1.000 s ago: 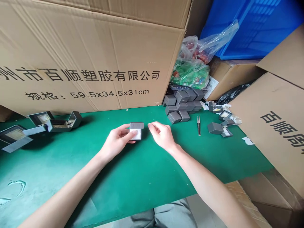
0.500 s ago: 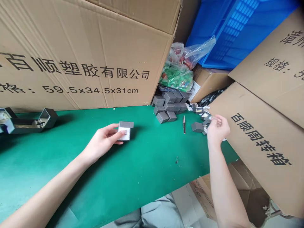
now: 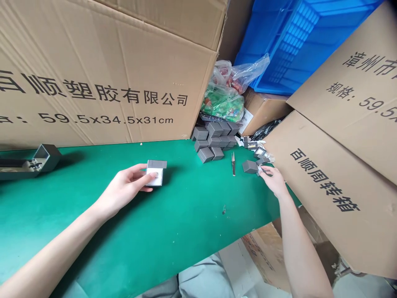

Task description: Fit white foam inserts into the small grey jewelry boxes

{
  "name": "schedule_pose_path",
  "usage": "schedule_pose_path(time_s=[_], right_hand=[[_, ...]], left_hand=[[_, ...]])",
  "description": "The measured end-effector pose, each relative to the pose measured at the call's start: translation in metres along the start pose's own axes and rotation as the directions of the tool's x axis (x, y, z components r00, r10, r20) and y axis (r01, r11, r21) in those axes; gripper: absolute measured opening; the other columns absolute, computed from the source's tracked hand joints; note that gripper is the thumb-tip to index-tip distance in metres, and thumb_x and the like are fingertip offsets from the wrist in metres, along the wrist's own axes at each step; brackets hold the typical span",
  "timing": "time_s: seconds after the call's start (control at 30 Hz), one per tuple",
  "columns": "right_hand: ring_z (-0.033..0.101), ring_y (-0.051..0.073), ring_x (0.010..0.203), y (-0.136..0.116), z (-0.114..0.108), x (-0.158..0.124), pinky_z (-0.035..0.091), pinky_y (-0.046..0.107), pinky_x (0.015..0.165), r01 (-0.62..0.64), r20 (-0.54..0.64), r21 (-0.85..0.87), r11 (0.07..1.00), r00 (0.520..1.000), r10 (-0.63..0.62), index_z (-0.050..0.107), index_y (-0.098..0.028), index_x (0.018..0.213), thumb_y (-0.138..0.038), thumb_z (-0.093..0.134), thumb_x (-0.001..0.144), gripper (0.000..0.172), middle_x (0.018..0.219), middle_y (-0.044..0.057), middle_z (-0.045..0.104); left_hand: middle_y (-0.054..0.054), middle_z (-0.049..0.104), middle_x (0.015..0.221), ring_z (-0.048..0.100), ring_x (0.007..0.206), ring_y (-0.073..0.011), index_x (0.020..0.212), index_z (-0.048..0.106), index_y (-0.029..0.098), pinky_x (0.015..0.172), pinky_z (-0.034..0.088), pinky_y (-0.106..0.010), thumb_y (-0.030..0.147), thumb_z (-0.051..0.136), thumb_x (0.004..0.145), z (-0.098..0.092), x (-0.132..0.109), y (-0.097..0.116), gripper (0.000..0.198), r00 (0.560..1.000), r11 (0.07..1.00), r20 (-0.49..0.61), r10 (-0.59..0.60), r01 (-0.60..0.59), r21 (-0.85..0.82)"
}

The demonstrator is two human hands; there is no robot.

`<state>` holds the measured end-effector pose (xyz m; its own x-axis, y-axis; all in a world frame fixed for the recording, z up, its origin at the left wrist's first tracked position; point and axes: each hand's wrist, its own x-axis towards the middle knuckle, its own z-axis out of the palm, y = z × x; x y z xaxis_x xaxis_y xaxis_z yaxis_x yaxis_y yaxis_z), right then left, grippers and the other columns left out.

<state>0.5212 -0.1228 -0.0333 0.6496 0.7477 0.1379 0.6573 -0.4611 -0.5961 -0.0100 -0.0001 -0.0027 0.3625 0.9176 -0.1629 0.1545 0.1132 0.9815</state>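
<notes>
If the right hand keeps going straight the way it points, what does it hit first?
The right hand would probably meet the small grey box parts at its fingertips first, though depth is hard to judge here.

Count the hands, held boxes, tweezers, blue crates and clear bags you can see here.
Left hand: 1
Right hand: 1
Held box: 1
Tweezers: 1
Blue crate: 1
Bag of red items: 1
Bag of green items: 1
Total: 7
</notes>
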Motion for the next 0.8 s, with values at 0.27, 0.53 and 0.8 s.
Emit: schedule_pose_path(time_s=[0.27,0.53,0.8], right_hand=[[0.072,0.029,0.103,-0.009,-0.025,0.030,0.057,0.039,0.090,-0.107,0.226,-0.028,0.994,0.968,0.111,0.078,-0.015,0.107,-0.038,0.081,0.068,0.045,0.105,0.017,0.077],[0.070,0.021,0.077,-0.022,-0.028,0.035,0.058,0.034,0.075,-0.099,0.298,-0.111,0.989,0.946,0.128,0.079,-0.015,0.102,-0.034,0.084,0.066,0.041,0.102,0.015,0.075],[0.063,0.019,0.076,-0.029,-0.026,0.026,0.050,0.031,0.072,0.043,0.322,-0.241,0.970,0.946,0.038,0.073,-0.026,0.112,-0.051,0.073,0.075,0.045,0.084,0.002,0.066]], left_hand=[[-0.007,0.081,0.105,0.076,0.096,-0.0302,0.115,0.077,0.026,0.073,0.067,-0.034,0.055,0.082,0.074,0.000,-0.001,0.001,0.051,1.000,1.000,-0.003,-0.012,0.012,-0.011],[-0.008,0.081,0.104,0.076,0.095,-0.0307,0.112,0.078,0.025,0.072,0.067,-0.034,0.055,0.081,0.074,0.001,-0.002,0.004,0.048,1.000,1.000,-0.003,-0.007,0.006,-0.012],[-0.007,0.081,0.103,0.075,0.095,-0.0284,0.113,0.076,0.025,0.072,0.066,-0.031,0.057,0.080,0.075,0.001,-0.002,0.001,0.050,1.000,1.000,0.009,-0.014,0.014,-0.009]])
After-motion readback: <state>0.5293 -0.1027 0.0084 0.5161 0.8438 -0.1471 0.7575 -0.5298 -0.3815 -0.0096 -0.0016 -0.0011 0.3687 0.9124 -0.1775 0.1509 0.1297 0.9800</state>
